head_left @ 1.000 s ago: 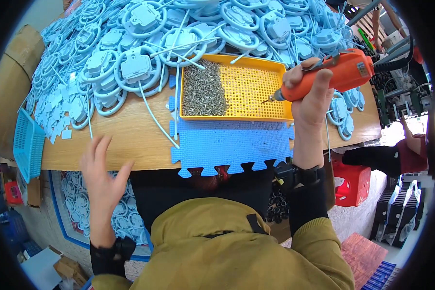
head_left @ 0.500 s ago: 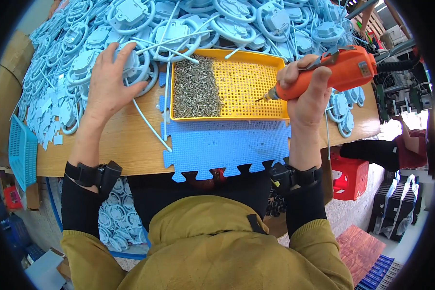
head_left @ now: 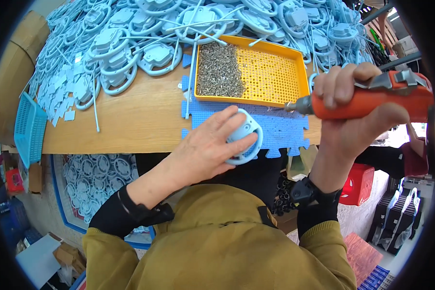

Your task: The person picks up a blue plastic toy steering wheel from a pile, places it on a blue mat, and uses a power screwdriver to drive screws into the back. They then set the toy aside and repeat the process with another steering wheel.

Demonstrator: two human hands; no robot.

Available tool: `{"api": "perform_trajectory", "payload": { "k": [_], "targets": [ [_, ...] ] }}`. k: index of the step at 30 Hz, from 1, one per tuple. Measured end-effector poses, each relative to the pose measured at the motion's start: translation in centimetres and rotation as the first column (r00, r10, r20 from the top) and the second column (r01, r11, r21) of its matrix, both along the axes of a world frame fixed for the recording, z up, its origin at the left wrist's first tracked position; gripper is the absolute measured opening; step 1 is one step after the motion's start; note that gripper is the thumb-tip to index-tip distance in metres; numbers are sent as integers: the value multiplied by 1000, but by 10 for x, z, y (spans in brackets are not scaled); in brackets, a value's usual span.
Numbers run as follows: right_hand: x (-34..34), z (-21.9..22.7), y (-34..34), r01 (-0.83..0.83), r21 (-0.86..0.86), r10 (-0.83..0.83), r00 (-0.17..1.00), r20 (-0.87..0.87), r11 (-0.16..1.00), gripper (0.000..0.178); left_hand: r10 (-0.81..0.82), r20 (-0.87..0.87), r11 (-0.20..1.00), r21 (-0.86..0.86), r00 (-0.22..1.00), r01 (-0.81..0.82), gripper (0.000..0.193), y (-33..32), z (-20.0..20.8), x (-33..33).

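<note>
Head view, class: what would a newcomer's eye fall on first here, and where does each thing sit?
The orange power screwdriver stands out, gripped in the right hand at the right, its tip toward the yellow tray of small screws. At centre, the left hand holds a pale blue round plastic part on the blue foam mat. Heaps of like parts crowd the table's far side.

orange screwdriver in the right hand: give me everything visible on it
The orange electric screwdriver is a thick cylindrical tool, apparently plastic-bodied, with a grey metal lever along its top and a dark metal chuck at the front end. It lies roughly horizontal, tip pointing left toward the near right corner of the yellow tray, above the blue foam mat. The right hand wraps around its body. Its bit is too small to make out, and its rear end runs out of view.
</note>
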State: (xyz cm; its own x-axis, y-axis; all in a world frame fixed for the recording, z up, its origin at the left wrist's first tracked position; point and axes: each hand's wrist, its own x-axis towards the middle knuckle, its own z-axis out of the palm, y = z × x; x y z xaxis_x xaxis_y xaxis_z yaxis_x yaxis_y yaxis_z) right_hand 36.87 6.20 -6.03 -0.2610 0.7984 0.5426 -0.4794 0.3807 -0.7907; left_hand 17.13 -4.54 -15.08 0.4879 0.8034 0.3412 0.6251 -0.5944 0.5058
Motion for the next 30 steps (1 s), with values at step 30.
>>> {"api": "perform_trajectory", "payload": {
  "k": [30],
  "targets": [
    [-46,-28,-26,-89,-155,112,982,150,984,61,74,47,988,135,996,-80,52,-13,-3,-1]
  ]
}}
